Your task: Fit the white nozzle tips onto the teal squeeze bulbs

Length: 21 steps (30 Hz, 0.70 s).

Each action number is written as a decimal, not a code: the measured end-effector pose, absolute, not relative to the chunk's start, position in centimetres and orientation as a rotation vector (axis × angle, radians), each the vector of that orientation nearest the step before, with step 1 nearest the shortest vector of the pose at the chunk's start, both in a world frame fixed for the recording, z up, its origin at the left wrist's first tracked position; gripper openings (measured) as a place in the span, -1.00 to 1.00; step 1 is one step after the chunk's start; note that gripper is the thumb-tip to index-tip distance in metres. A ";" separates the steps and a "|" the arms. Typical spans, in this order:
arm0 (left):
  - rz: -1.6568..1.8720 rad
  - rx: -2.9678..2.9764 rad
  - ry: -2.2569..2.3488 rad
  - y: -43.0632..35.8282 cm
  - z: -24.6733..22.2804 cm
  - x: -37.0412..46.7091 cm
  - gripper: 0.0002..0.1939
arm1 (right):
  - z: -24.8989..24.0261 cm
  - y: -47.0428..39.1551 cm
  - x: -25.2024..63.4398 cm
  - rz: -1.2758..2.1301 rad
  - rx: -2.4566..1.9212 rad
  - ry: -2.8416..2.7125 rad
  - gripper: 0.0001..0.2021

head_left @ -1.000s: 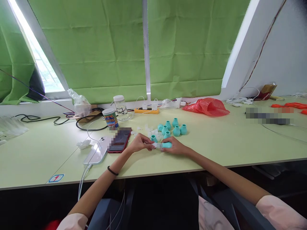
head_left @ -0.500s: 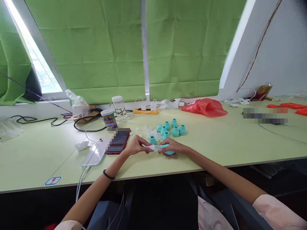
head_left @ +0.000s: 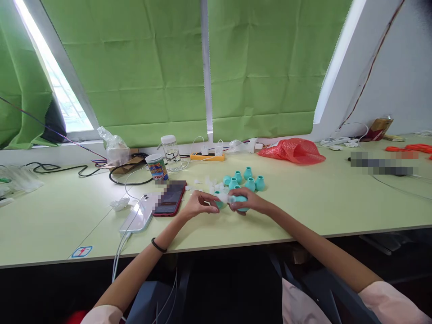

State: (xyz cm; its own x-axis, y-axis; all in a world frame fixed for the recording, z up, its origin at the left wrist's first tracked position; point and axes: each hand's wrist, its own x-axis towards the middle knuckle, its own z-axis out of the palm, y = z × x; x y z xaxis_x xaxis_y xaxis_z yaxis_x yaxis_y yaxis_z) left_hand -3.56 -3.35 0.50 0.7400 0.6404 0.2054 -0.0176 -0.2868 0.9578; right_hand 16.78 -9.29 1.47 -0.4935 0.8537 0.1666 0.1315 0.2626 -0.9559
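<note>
A teal bulb-shaped piece [head_left: 241, 204] lies in my right hand [head_left: 245, 198], whose fingers wrap round it. From its left end sticks out a translucent white part [head_left: 223, 197]. My left hand [head_left: 201, 204] is beside that part's tip, thumb and fingers apart with a gap between them. Just behind the hands stands a teal pot-shaped piece [head_left: 218, 200], partly covered by the white part. Several more teal pieces [head_left: 249, 183] stand on the pale table [head_left: 290, 202] beyond my right hand. Small translucent pieces [head_left: 211, 183] are scattered to their left.
Left of my hands lie a red-cased phone [head_left: 171, 198] and a white phone [head_left: 140, 213] with cables. Behind them stand a printed tub [head_left: 157, 168] and a clear jar [head_left: 172, 155]. An orange power strip [head_left: 207, 157] and red bubble wrap [head_left: 293, 151] are at the back.
My left fingers have parted and come off the white part. My right hand has risen slightly with the teal piece and white part. The view has shifted a little.
</note>
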 end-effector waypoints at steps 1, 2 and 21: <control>0.767 1.761 0.502 -3.3 0.5 -3.6 -0.69 | 2.0 -9.2 17.5 1.236 -0.874 -1.772 -0.74; 0.874 1.758 0.539 -3.1 0.4 -3.6 -0.68 | 2.6 -9.1 18.3 1.185 -0.850 -1.725 -0.74; 0.896 2.690 1.348 -0.3 2.7 -6.4 -0.70 | -3.3 -0.9 32.2 -0.043 -1.813 -1.309 -0.75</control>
State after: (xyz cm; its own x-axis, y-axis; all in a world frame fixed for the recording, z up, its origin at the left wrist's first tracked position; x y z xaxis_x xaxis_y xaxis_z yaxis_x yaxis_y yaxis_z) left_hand -6.36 -0.25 2.71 0.4682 0.7367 0.4880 0.7354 -0.6310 0.2470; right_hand 32.20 -0.86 -3.26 0.4450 0.7526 0.4854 0.7829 -0.0637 -0.6189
